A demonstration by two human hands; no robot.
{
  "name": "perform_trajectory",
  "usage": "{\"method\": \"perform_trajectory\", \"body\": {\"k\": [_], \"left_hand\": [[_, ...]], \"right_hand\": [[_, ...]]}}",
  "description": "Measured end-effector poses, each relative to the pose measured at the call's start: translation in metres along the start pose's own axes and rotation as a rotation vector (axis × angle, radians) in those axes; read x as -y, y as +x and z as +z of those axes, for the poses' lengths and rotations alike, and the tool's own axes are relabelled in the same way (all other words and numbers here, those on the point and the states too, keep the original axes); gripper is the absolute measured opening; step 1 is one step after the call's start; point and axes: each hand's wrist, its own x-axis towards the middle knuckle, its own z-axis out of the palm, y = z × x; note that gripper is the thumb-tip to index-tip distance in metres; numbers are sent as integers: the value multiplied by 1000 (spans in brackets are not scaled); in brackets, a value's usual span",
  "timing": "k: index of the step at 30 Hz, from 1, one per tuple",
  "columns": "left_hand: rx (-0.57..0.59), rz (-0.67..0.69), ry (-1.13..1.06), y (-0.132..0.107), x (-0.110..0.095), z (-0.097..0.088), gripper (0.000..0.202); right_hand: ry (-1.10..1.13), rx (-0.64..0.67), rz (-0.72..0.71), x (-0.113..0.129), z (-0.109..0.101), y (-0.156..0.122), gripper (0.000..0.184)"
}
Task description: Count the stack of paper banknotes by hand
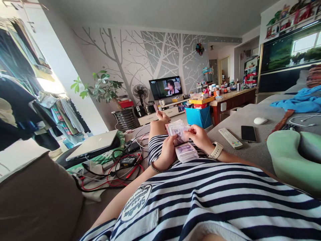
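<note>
Above my lap, a fanned bundle of banknotes [178, 130] is held between my two hands. My left hand [168, 149] grips its left side, thumb lying over the top note, which shows a 5. At the bundle's right edge, my right hand [199, 136] pinches the notes between thumb and fingers. Just below, a thick stack of purple banknotes [187, 152] rests on the striped cloth of my clothes, close to the left fingers. A pale watch [216, 150] is on my right wrist and a beaded bracelet [154, 167] on my left.
To the right on the grey sofa lie a remote control [230, 138], a phone [248, 134], a white mouse [260, 120] and a green neck pillow [288, 154]. Tangled cables [120, 167] and a laptop [92, 144] are on the left. A blue bin [198, 117] stands ahead.
</note>
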Motion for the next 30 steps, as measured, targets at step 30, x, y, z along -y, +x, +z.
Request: {"method": "perform_trajectory", "body": {"k": [30], "left_hand": [[-72, 2, -26, 14, 8, -13, 32]], "right_hand": [[71, -61, -64, 7, -1, -1, 45]]}}
